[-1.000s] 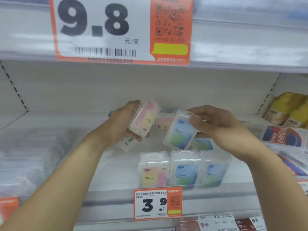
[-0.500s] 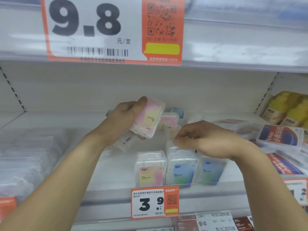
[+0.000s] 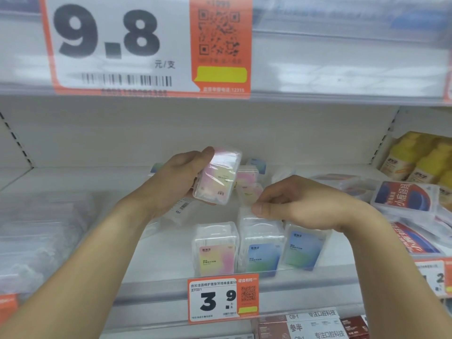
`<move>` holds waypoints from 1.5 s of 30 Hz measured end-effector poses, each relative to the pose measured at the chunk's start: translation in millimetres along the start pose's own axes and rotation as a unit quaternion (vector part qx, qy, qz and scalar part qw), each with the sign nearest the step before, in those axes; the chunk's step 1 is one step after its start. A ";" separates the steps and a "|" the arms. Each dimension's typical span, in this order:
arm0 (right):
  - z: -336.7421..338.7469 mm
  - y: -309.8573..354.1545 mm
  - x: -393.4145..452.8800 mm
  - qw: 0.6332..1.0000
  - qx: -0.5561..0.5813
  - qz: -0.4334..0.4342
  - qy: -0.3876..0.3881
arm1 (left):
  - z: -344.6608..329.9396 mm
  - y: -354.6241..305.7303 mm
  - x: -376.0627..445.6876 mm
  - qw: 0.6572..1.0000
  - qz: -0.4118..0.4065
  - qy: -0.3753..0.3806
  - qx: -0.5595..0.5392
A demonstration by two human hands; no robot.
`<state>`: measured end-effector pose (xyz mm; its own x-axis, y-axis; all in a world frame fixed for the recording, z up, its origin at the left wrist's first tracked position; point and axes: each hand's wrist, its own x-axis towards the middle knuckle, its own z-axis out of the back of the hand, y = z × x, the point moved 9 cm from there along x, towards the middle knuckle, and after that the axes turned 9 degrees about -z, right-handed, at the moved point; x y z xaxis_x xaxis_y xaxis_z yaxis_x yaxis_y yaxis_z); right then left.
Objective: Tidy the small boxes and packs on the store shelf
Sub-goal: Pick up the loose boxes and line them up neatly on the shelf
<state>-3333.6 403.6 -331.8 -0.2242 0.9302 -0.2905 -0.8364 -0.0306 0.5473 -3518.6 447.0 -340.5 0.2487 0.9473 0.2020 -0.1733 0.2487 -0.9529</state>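
Three small boxes (image 3: pixel 259 248) stand in a row at the shelf (image 3: pixel 156 260) front, below and between the hands. More boxes (image 3: pixel 247 179) lie behind the hands, flat packs (image 3: pixel 406 199) to their right, clear packs (image 3: pixel 39 231) to their left.

We see a white shelf (image 3: pixel 156 253). Three clear boxes (image 3: pixel 259 248) stand at its six o'clock edge. Red-labelled packs (image 3: pixel 406 199) lie at three o'clock.

single head view, close to the shelf (image 3: pixel 171 255); facing forward, slightly down
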 end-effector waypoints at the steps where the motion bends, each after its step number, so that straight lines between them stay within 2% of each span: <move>1: 1.9 0.2 -0.7 1.000 0.002 0.000 -0.006 | 0.6 1.4 0.3 1.000 0.001 0.002 0.005; 6: 26.3 -18.2 -8.1 0.999 0.036 -0.009 -0.037 | 1.7 -2.4 -0.9 1.000 -0.003 0.000 0.014; 13: 16.6 -55.2 -21.1 0.994 -0.001 -0.030 0.109 | -9.6 -6.4 -2.0 1.000 -0.002 0.020 0.019; 25: 10.1 -59.3 -16.5 0.992 0.023 -0.020 0.126 | -10.0 -5.4 -4.9 0.999 0.044 -0.010 0.012; 27: 16.8 -53.6 -18.9 0.993 0.050 -0.009 0.103 | -6.5 -6.9 -6.1 0.998 0.042 -0.021 0.043; 29: 36.5 -43.5 -17.3 0.994 0.108 0.010 0.011 | 2.1 -14.7 -6.6 0.995 0.016 -0.046 0.082; 31: 56.0 -35.3 -16.4 0.979 0.176 0.028 -0.099 | 12.2 -27.9 -8.9 0.992 -0.023 -0.076 0.102; 34: 60.3 -19.1 -16.3 0.962 0.205 0.052 -0.174 | 29.1 -43.4 -14.8 0.974 -0.048 -0.126 0.180; 36: 51.7 -5.7 -16.0 0.966 0.185 0.063 -0.168 | 33.4 -49.9 -17.9 0.959 -0.050 -0.113 0.255; 40: 29.1 13.4 -11.8 0.982 0.128 0.068 -0.116 | 29.5 -54.3 -24.9 0.935 -0.029 -0.011 0.353; 42: 22.5 15.2 -8.8 0.987 0.102 0.064 -0.110 | 32.6 -57.9 -28.5 0.929 -0.026 -0.013 0.369; 45: 17.7 15.5 -6.2 0.989 0.076 0.061 -0.111 | 32.5 -66.8 -31.3 0.922 -0.067 -0.034 0.380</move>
<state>-3336.4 403.9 -307.6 -0.1889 0.9810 -0.0447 -0.7218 -0.1079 0.6836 -3545.8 407.3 -275.9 0.2609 0.9020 0.3440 -0.7698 0.4094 -0.4897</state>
